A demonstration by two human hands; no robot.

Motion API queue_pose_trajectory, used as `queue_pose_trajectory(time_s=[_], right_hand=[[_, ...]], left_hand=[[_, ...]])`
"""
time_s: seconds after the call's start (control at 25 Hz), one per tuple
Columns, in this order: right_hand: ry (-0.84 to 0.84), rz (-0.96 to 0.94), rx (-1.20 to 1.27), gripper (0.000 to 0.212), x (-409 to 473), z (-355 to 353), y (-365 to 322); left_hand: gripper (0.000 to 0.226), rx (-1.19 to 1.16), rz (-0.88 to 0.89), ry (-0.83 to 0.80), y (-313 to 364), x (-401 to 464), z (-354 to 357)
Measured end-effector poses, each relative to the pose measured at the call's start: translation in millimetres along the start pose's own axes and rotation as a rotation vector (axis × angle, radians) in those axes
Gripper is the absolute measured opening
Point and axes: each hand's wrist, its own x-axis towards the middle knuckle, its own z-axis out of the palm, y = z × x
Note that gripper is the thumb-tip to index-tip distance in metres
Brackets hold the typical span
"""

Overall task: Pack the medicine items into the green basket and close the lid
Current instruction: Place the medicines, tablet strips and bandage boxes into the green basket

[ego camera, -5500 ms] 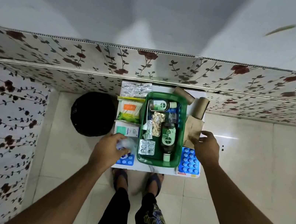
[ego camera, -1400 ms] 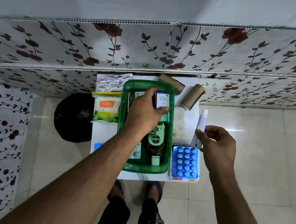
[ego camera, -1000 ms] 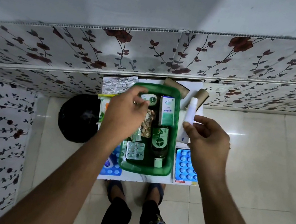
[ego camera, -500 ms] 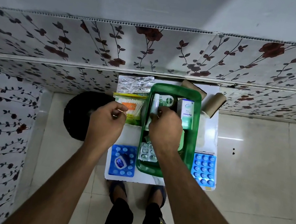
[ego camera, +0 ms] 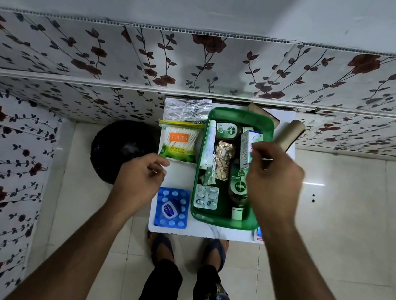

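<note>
The green basket (ego camera: 241, 114) stands on a small white table (ego camera: 205, 230). Inside it lie a white tube (ego camera: 208, 146) along the left wall, a small Dettol bottle (ego camera: 228, 131), a white-green box (ego camera: 246, 147), gold blister strips (ego camera: 223, 160), a big Dettol bottle (ego camera: 238, 190) and a silver blister pack (ego camera: 206, 197). My right hand (ego camera: 271, 185) hovers over the basket's right side with loosely curled, empty fingers beside the box. My left hand (ego camera: 138, 182) is at the near left corner of a cotton swab pack (ego camera: 179, 140), holding nothing.
A blue pill tray (ego camera: 175, 198) with a small blue object on it lies at the table's front left. A foil bag (ego camera: 187, 109) and cardboard rolls (ego camera: 291, 133) sit at the back. A black bin (ego camera: 122, 145) stands on the floor to the left.
My right hand has left the white tube along the basket's left wall and shifted to the right, empty. My left hand has dropped slightly toward the table's front.
</note>
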Motion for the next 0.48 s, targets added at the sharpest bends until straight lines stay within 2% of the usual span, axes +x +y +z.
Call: queue_pose_trajectory(time_s=[0.08,0.12,0.24,0.36,0.48], right_hand=[[0.108,0.147,0.022,0.016,5,-29,27],[0.102,0.213,-0.041,0.018,8,-36,45],[-0.107,0.342,-0.221,0.027,22,-29,92],[-0.238,0.396,-0.229,0.038,35,-11,98],[-0.230,0.421,-0.230,0.040,41,1,100]], left_hand=[[0.021,0.080,0.002,-0.084,-8,-15,0],[0.021,0.122,0.013,-0.135,-13,-23,3],[0.045,0.320,0.079,-0.257,-27,-38,18],[0.052,0.433,0.141,-0.221,-34,-40,32],[0.046,0.517,0.194,-0.194,-37,-38,40]])
